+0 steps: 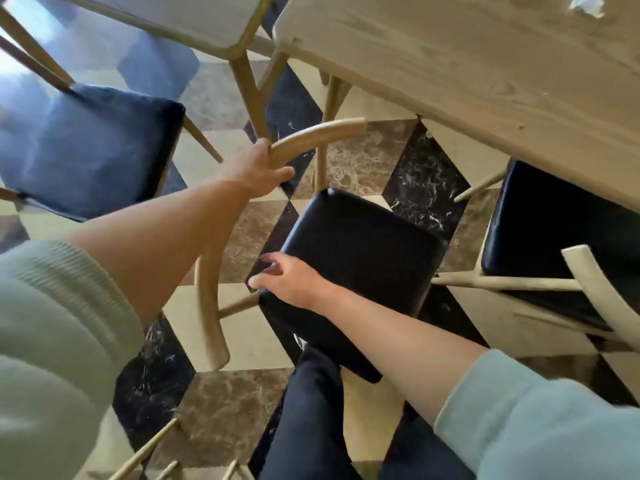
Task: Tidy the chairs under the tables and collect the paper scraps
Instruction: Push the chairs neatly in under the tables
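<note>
Fingers of the left hand (pixel 258 169) grip the chair backrest (pixel 311 138); right hand (pixel 291 280) fingers spread loosely on its seat (pixel 360 258).

chairs: 3 (pixel 360 258) (pixel 86 147) (pixel 561 230) | tables: 2 (pixel 485 64) (pixel 194 19) | paper scraps: 1 (pixel 587 5) | hands: 2 (pixel 256 168) (pixel 291 278)

No legible text (view somewhat blurred).

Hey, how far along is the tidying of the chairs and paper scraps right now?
Done: the right chair sits partly under the table. In hand: left hand grips the backrest of the middle chair; right hand rests on its seat. Left: that chair, the paper scrap.
</note>
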Motion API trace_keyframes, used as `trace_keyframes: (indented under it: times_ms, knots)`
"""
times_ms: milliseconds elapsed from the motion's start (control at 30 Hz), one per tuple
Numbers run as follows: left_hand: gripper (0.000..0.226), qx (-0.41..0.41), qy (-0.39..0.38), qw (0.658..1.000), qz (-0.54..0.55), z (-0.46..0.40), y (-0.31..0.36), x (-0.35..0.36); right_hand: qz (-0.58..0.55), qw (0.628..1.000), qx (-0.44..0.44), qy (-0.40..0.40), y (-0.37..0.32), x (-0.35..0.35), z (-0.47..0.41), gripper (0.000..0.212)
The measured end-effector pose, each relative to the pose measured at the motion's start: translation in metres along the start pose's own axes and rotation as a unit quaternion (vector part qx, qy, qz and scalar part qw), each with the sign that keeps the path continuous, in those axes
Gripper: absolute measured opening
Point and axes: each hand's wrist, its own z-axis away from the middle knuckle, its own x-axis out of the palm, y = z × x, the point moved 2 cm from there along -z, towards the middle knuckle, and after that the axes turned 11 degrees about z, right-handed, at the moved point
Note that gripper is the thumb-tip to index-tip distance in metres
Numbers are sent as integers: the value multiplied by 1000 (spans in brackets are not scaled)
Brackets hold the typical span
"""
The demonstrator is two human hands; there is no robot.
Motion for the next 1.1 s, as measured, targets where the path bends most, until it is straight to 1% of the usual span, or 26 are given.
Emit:
trace_keyframes:
  times_ms: [33,67,133,200,233,300,367,533,600,700,767,833,933,1000,1100]
  knots:
    - [46,15,-9,1000,0,-3,-1,1,-25,1000,8,-14,-15,15,-9,90]
    - [37,23,-14,1000,0,-8,-4,-1,-58,998,20,-18,-30,29,-21,94]
    - [26,45,-12,999,3,-16,-10,-3,-116,992,42,-16,-47,52,-36,94]
    - [23,63,-23,998,-3,-18,-16,-2,-135,988,69,-24,-57,70,-44,94]
    - [22,70,-20,997,-1,-19,-19,-1,-131,988,80,-28,-60,78,-47,91]
    - [20,73,1,997,12,-23,-25,-3,-95,991,97,-12,-67,92,-55,78]
    - [18,54,12,998,38,-26,-30,-6,-74,992,104,6,-69,95,-60,68]
    - [12,-9,51,992,112,-30,-49,-20,-17,995,92,-35,-65,82,-56,71]
    - [11,-40,72,986,144,-30,-50,-22,14,995,95,-38,-56,70,-48,71]
    - [14,-96,92,975,178,-31,-38,-18,65,993,93,-30,-25,34,-26,68]
    - [14,-134,87,967,197,-27,-22,-8,76,994,81,-14,5,3,-3,57]
    - [12,-175,84,955,224,-20,-8,4,134,987,84,20,34,-32,19,45]
    - [21,-237,81,929,272,-8,14,24,255,961,98,48,68,-91,45,42]
    - [27,-269,74,911,305,-6,34,37,319,937,103,99,87,-133,59,34]
    - [31,-315,49,872,372,-10,65,56,396,893,103,190,112,-194,80,20]
